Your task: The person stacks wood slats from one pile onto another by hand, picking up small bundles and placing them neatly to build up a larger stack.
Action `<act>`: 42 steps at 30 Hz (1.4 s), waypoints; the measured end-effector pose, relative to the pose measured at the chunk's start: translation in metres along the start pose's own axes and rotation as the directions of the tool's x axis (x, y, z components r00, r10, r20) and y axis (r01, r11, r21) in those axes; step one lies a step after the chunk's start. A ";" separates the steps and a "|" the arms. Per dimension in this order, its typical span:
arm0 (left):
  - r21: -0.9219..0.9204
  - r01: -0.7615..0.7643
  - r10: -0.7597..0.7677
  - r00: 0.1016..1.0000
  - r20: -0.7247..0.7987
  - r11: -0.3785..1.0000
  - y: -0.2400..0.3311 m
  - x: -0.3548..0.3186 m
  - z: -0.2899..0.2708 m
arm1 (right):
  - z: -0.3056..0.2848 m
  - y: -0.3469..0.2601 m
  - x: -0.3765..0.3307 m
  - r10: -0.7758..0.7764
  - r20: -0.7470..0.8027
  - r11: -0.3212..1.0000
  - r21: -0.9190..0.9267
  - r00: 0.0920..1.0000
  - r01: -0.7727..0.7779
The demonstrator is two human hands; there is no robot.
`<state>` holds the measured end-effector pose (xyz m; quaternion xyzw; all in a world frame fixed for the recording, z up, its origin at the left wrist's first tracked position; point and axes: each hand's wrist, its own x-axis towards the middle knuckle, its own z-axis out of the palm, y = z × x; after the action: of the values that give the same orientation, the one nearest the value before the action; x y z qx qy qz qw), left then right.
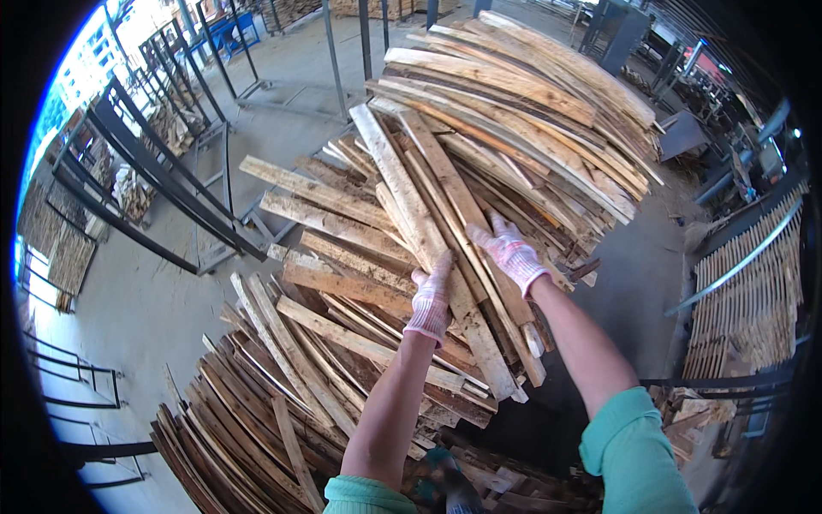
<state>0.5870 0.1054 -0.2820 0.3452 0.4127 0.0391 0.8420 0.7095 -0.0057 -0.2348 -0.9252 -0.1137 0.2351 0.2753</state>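
Note:
Several long, rough wooden planks [441, 232] lie in a loose bundle slanting across the stack in front of me. At the bundle's left side, my left hand [431, 300] in a pinkish-white glove closes on a pale plank's edge, its fingers partly hidden. My right hand [514, 255], gloved alike, grips the right side of the bundle, with its thumb on a plank [452, 182]. Beneath the bundle, other boards [342, 224] stick out to the left at a different angle.
A large stack of boards [548, 103] stands beyond my hands. Darker slats [248, 411] are piled at the lower left. Black metal frames [163, 184] stand on the grey floor at left. Another slat stack [741, 295] is at right, beside a curved metal bar [743, 257].

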 end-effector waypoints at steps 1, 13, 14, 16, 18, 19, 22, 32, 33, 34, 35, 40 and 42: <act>0.084 0.017 -0.017 1.000 0.002 0.996 0.005 0.003 -0.001 | 0.000 -0.003 -0.001 -0.019 -0.026 1.000 -0.015 0.999 0.018; -0.335 0.157 -0.036 0.940 0.340 0.929 -0.056 -0.044 -0.085 | 0.060 0.024 -0.092 -0.221 0.033 0.971 0.104 0.975 0.216; -0.340 0.179 -0.065 0.944 0.322 0.923 -0.061 -0.068 -0.107 | 0.071 0.027 -0.113 -0.225 0.101 0.971 0.106 0.969 0.215; -0.408 0.210 -0.104 0.958 0.268 0.888 -0.084 -0.109 -0.161 | 0.090 0.020 -0.155 -0.258 0.241 0.954 0.219 0.936 0.206; -0.467 0.315 -0.152 0.923 0.355 0.826 -0.111 -0.147 -0.189 | 0.142 0.074 -0.162 -0.218 -0.002 0.861 0.471 0.976 0.193; -0.415 0.245 -0.166 0.962 0.218 0.876 -0.133 -0.157 -0.197 | 0.182 0.117 -0.158 -0.090 -0.034 0.816 0.570 0.995 0.093; -0.359 0.226 -0.198 0.974 0.112 0.906 -0.175 -0.169 -0.242 | 0.215 0.123 -0.187 -0.199 0.255 0.749 0.662 0.946 -0.021; -0.429 0.241 -0.179 0.967 0.182 0.871 -0.161 -0.271 -0.236 | 0.157 0.078 -0.264 -0.418 0.548 0.860 0.495 0.724 0.121; -0.414 0.272 -0.200 0.957 0.209 0.869 -0.139 -0.297 -0.224 | 0.138 0.072 -0.273 -0.417 0.575 0.873 0.468 0.704 0.135; -0.385 0.308 -0.217 0.940 0.263 0.870 -0.122 -0.315 -0.209 | 0.111 0.063 -0.282 -0.393 0.590 0.892 0.431 0.705 0.137; -0.448 0.269 -0.152 0.948 0.280 0.853 -0.131 -0.327 -0.207 | 0.102 0.046 -0.288 -0.386 0.653 0.906 0.402 0.652 0.134; -0.702 0.273 0.080 0.902 0.425 0.658 -0.139 -0.401 -0.168 | 0.042 -0.037 -0.337 -0.136 0.817 0.990 0.083 0.561 0.118; -0.658 0.375 0.028 0.856 0.515 0.653 -0.126 -0.439 -0.148 | 0.015 -0.047 -0.353 -0.161 0.830 0.987 0.129 0.533 0.097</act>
<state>0.1646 -0.0624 -0.1283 -0.0702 0.1697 0.0318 0.9825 0.3930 -0.0804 -0.0884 -0.6796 -0.2911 0.6310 0.2352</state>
